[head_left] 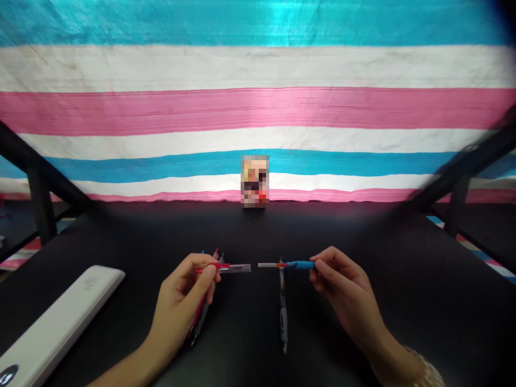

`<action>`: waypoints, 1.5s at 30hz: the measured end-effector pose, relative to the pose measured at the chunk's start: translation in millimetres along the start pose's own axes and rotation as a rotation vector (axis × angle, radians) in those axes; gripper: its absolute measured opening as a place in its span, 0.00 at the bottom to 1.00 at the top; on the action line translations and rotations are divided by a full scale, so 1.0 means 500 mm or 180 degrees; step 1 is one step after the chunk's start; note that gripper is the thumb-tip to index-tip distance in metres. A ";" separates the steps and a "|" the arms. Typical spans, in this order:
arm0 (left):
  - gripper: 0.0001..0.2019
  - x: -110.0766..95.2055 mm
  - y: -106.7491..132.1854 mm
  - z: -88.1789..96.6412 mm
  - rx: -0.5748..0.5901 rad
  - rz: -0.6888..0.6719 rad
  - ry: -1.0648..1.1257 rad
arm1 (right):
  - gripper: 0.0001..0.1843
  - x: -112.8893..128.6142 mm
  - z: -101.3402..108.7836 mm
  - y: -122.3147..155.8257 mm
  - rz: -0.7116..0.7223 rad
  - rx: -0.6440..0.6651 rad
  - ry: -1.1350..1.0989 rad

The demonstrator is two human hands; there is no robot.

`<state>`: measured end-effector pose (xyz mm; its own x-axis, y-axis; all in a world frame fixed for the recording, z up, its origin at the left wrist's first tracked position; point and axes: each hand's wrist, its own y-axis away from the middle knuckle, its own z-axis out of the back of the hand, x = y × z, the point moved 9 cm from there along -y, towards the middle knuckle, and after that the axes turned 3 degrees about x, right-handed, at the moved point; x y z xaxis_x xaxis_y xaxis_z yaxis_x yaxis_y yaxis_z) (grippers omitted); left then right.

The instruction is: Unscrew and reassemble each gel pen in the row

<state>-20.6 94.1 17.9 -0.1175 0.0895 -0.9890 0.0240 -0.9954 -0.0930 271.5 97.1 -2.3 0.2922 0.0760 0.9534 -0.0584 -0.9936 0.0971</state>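
Between the thumb and fingers of my left hand (189, 282) is a clear pen barrel (237, 267) with a red clip, its end pointing right. My right hand (342, 285) pinches the blue grip of a pen's front part (302, 265), with a thin refill tube sticking out to the left. The two pieces face each other across a small gap, not touching. Beneath them a grey-gripped pen (284, 322) lies lengthwise on the black table (242, 360). Several more pens (199, 320) lie partly hidden under my left hand.
A white power bank (60, 322) lies at the left of the table. At the far edge stands a small pixelated box or card (255, 183). Behind it hangs a striped blue, white and pink sheet (258, 107). Dark slanted bars (463, 161) frame both sides.
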 end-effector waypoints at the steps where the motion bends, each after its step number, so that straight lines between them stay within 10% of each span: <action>1: 0.05 0.000 0.000 0.000 -0.0001 0.0000 -0.0001 | 0.16 0.001 -0.001 0.000 0.0011 0.0002 0.0012; 45: 0.10 0.010 0.014 -0.026 0.0276 0.0032 -0.0081 | 0.06 0.045 -0.117 0.065 0.1872 0.1243 0.2848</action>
<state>-8.2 88.1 11.0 -0.1429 0.0797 -0.9865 -0.0604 -0.9956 -0.0717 220.5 71.5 39.2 -0.4772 -0.5331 0.6987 0.3857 -0.8414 -0.3785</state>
